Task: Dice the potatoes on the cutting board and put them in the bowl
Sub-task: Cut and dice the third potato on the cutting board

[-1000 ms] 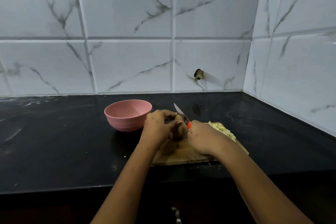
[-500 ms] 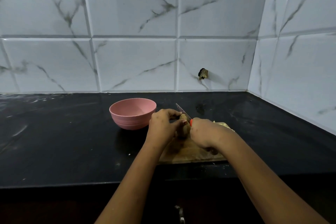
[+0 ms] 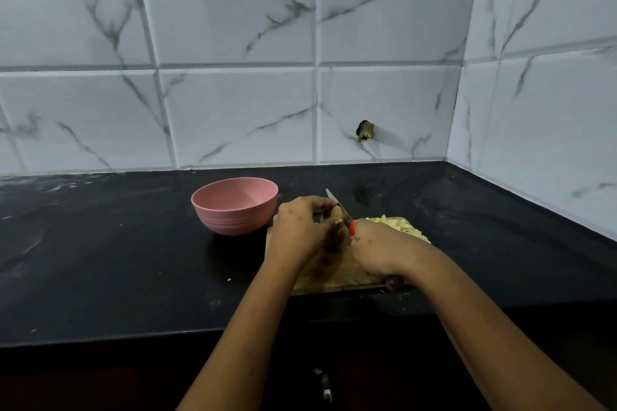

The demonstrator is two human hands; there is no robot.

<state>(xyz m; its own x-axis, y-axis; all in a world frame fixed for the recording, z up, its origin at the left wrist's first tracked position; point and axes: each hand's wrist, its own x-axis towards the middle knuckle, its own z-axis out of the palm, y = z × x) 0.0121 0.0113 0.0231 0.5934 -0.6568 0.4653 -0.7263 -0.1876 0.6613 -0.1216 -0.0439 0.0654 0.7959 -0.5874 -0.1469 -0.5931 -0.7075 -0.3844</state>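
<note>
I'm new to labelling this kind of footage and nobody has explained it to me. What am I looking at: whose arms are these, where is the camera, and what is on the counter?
There is no machine here: a person wears one wide-angle camera on the head, looking down at their own two arms. On the black counter lies a wooden cutting board, with a pink bowl to its left. The left hand holds a potato on the board; the right hand grips a knife with an orange handle, blade at the potato. Pale cut pieces are heaped on the board's far right.
</note>
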